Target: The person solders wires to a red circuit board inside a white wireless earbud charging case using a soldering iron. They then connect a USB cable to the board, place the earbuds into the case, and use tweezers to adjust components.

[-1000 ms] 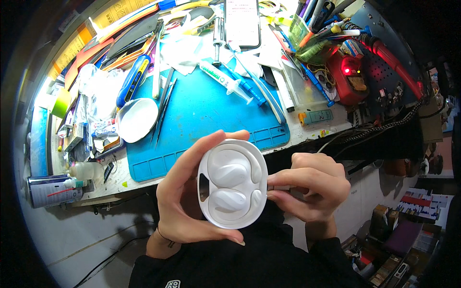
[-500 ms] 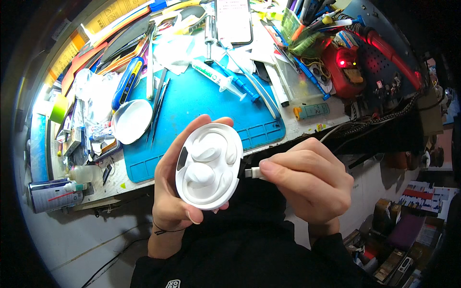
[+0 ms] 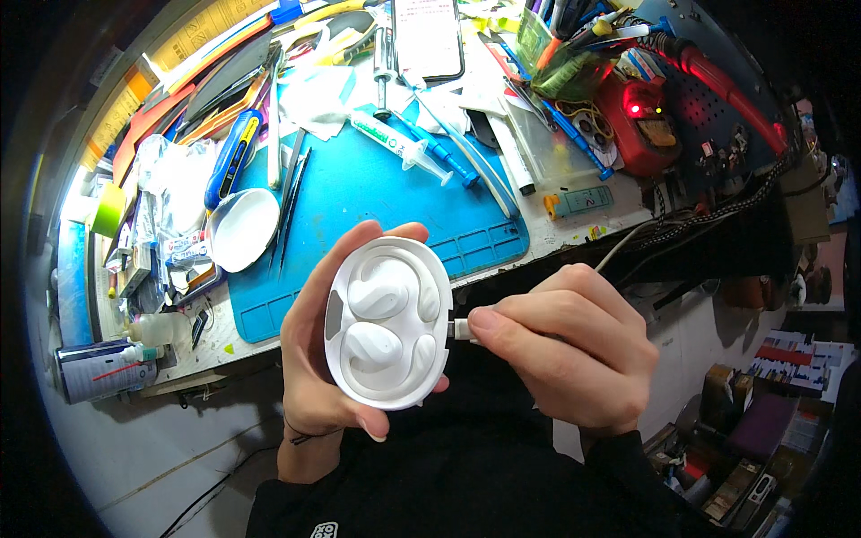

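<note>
My left hand (image 3: 305, 368) is wrapped round a white oval earbud case (image 3: 378, 393), held in front of the bench edge. Its lid is off, and two white earbuds, one above (image 3: 381, 294) and one below (image 3: 372, 346), sit in its hollows. Between thumb and fingers, my right hand (image 3: 578, 350) pinches a pale cable plug (image 3: 461, 330). The plug's tip meets the notch in the case's right side; how deep it goes in cannot be seen. A pale cable (image 3: 619, 249) shows behind the right hand.
On the bench's blue mat (image 3: 359, 193) lie a white oval shell (image 3: 244, 230), tweezers (image 3: 291, 211), a syringe (image 3: 399, 146) and a blue utility knife (image 3: 235, 160). A phone (image 3: 428, 36) lies at the back. At right stands a red device with a lit lamp (image 3: 641, 121).
The plug has come left from a short gap to the notch in the case's side. My left hand has turned the case slightly and lowered it a little.
</note>
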`<state>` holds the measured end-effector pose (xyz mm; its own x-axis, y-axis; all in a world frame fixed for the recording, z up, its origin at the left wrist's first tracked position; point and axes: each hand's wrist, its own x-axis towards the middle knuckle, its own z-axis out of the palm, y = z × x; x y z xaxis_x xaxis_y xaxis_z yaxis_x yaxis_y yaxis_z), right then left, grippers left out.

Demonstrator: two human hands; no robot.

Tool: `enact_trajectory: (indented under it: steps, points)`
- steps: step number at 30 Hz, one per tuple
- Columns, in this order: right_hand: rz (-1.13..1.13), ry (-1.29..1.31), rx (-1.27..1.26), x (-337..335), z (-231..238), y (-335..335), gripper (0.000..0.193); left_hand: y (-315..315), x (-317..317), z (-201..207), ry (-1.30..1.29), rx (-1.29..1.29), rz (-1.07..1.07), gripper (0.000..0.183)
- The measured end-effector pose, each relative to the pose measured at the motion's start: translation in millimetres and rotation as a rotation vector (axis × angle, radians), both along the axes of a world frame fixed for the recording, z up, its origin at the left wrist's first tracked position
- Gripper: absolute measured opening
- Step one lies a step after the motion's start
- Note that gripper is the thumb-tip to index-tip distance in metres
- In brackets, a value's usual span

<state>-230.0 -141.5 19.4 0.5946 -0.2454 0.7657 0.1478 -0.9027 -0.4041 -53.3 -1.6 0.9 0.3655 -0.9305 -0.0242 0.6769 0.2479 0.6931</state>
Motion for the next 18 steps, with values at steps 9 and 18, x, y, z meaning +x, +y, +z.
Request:
enact_trajectory:
  steps: [9, 18]
  points:
    - [0.072, 0.029, -0.021, -2.9, 2.0, 0.9, 0.034, 3.3, -6.6, -1.9, -0.060, -0.024, 0.038, 0.137]
    - [0.114, 0.043, 0.004, -6.2, 2.7, 2.9, 0.033, 4.9, -3.4, -3.1, -0.024, -0.046, -0.050, 0.137]
